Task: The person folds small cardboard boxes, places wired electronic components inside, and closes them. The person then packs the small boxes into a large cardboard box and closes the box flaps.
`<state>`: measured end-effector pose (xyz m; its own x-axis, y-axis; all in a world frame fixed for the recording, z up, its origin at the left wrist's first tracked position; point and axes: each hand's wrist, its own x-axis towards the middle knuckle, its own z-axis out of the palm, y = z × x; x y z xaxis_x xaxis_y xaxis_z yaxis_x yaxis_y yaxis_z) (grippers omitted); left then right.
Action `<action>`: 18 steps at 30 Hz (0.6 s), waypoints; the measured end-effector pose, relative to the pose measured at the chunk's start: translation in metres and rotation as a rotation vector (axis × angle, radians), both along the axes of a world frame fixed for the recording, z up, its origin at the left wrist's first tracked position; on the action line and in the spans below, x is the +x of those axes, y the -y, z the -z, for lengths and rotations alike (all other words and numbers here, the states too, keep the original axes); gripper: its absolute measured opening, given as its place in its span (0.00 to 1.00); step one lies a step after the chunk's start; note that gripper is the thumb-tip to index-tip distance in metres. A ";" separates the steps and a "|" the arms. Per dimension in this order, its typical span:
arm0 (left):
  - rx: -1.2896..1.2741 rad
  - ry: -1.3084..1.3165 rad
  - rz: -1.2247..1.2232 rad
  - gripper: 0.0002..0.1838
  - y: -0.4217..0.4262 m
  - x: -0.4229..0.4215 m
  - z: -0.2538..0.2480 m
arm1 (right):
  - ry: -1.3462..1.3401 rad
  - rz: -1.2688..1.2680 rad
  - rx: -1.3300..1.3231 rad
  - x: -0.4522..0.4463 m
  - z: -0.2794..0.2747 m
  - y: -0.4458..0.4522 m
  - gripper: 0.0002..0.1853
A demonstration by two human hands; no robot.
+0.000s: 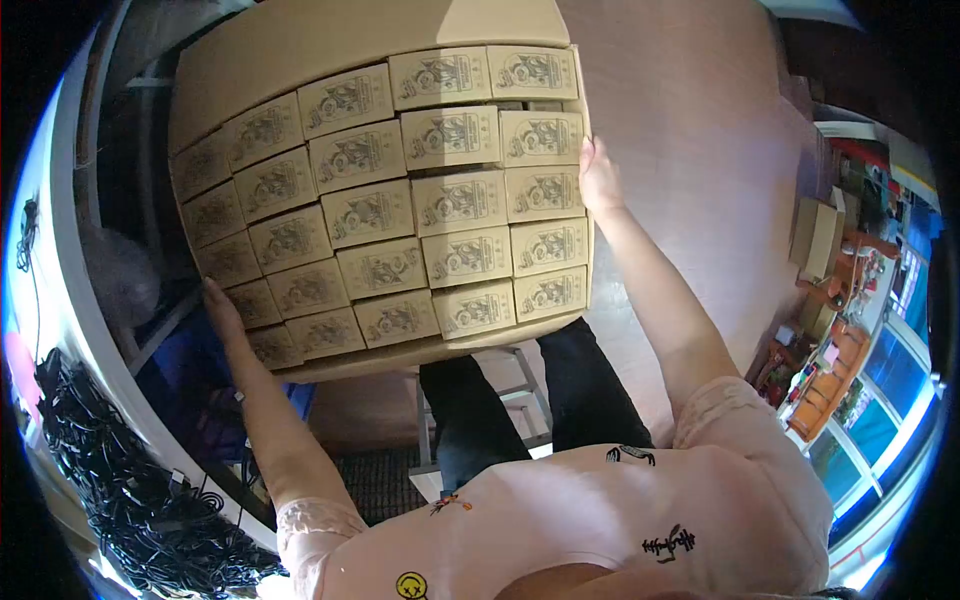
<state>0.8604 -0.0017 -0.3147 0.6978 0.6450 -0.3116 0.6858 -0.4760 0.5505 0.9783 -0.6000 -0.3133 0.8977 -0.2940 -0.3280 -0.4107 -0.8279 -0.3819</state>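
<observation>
A large open cardboard carton (330, 38) sits in front of me, packed with rows of small printed cardboard boxes (365, 213). My right hand (600, 182) grips the carton's right wall, with fingertips over the top edge and the rest of the fingers hidden. On the opposite side, my left hand (222, 308) holds the left wall near the front corner, its fingers mostly out of sight. Some of the small boxes stand a little unevenly, with narrow dark gaps between them. One long flap is folded outward at the far side.
A tangled heap of black cables (120, 480) lies on a white surface at the left. A grey metal stool (428, 470) is under me. Farther right, an open cardboard box (817, 238) and an orange chair-like item (832, 375) stand beyond the brown floor (690, 130).
</observation>
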 end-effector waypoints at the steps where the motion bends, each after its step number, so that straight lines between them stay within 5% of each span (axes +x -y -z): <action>1: 0.012 0.021 -0.005 0.41 -0.004 -0.002 0.004 | -0.015 0.024 -0.014 -0.002 -0.001 -0.001 0.23; 10: 0.026 0.036 0.085 0.37 -0.012 0.003 0.011 | -0.133 -0.017 0.038 0.073 -0.018 0.016 0.26; 13: -0.040 0.045 0.071 0.38 -0.022 -0.002 0.025 | -0.487 -0.051 0.199 0.101 -0.075 0.000 0.26; 18: -0.166 0.032 0.023 0.39 -0.009 0.000 0.007 | -0.331 -0.186 0.050 0.094 -0.032 0.007 0.29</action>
